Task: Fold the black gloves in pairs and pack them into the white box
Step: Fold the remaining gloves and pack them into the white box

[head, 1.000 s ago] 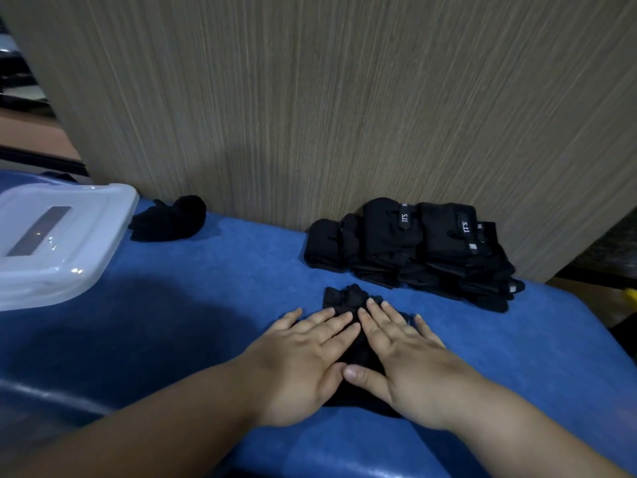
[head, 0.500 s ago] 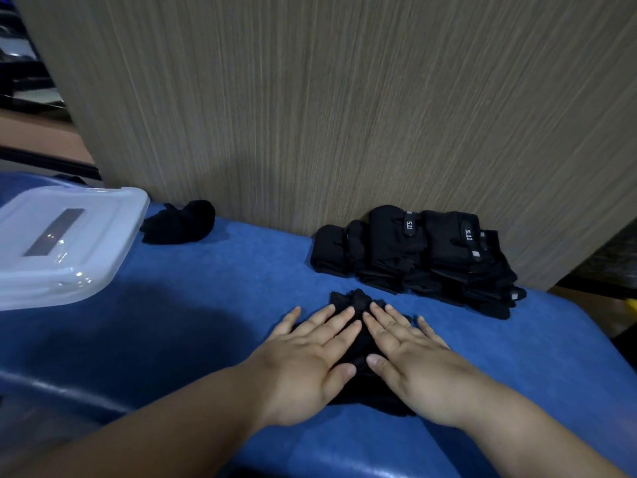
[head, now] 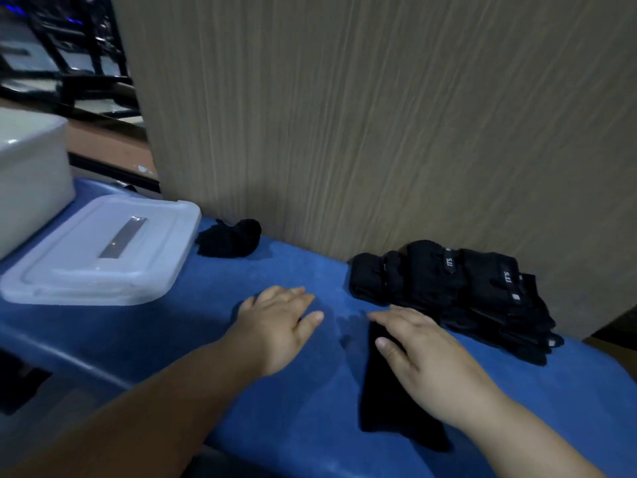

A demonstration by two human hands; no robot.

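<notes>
1. Pressing the folded glove pair point(head: 386, 401) flat on the table point(head: 303, 426) with right hand point(head: 424, 360), fingers point(head: 389, 318) straight.
2. Resting left hand point(head: 279, 326) beside it, spread, holding nothing.
3. Soft, light, floppy: probably best pinched across the fold.

- And there's lettering: "ITS", pale print on a dark strap tab point(head: 451, 267) at the top of the stack of black gloves point(head: 424, 288), running sideways up the strap.
- Same again, "ITS", on a second strap tab point(head: 506, 276) further right on the stack (same pale print, also turned sideways).
- Small grey tags point(head: 516, 297) lower on the stack: too small to read.
</notes>
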